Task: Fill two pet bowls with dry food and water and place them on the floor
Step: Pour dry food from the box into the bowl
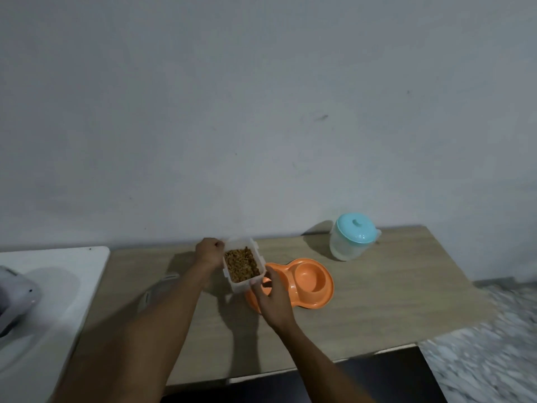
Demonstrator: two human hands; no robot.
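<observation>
Double pet bowl [302,282], orange, sits flat on the bench [377,301] near centre, both wells look empty. Its long axis runs left-near to right-far.

Left to right:
- White surface [58,286] far left with a grey object [14,292] on it; can't tell what it is. Not relevant.
- A flat, pale thing [157,289] lies on the bench under your left forearm, possibly the container's lid; too blurred to say.
- Your left hand [209,253] has its fingers wrapped around the far-left side of the kibble container [244,264]. Container is open, lifted, roughly half full of dry food [242,264].
- Your right hand [271,298] has thumb and fingers pinched on the container's near-right corner, so both hands are gripping it. This hand hides most of the bowl's left well.
- Water jug [353,241], clear with a teal lid, stands upright well to the right and further back, untouched.

Key relation: the container hangs over the bowl's left end, so the left well is directly below and right of your fingers. My read: you're at the pour step, food first. Tip toward the right-near corner, over the left well. The right hand is nearer to the bowl, so it guides; the left lifts. Risk is kibble spilling over the low rim or into the water well. Water and floor placement are not yet done.
</observation>
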